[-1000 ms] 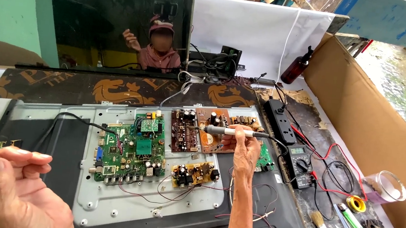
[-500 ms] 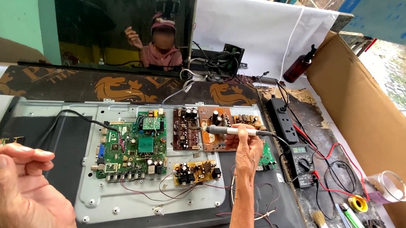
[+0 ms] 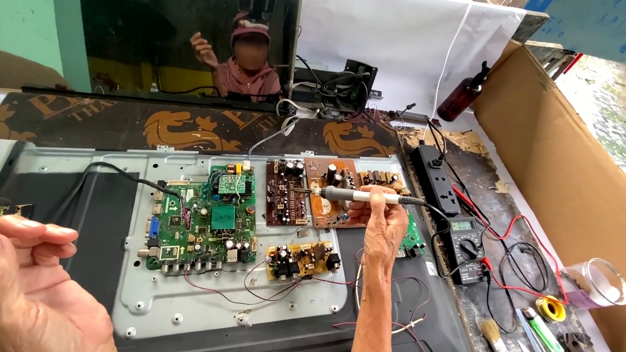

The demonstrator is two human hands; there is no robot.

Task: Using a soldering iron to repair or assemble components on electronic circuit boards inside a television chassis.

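Little has been shifted since earlier: a soldering iron (image 3: 368, 197) is kept gripped by the right hand (image 3: 384, 229) over the brown circuit board (image 3: 330, 200). At near left, the left hand (image 3: 8, 284) is held loosely curled, holding nothing visible.

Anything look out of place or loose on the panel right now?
Thin red wires trail loose across the back panel below the small yellow board, free ends unattached. Boards sit square; nothing spilled.

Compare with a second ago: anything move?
Barely. The right hand keeps the soldering iron level over the brown board, tip pointing left. The left hand stays raised, palm up, holding nothing. Green board and multimeter unmoved.
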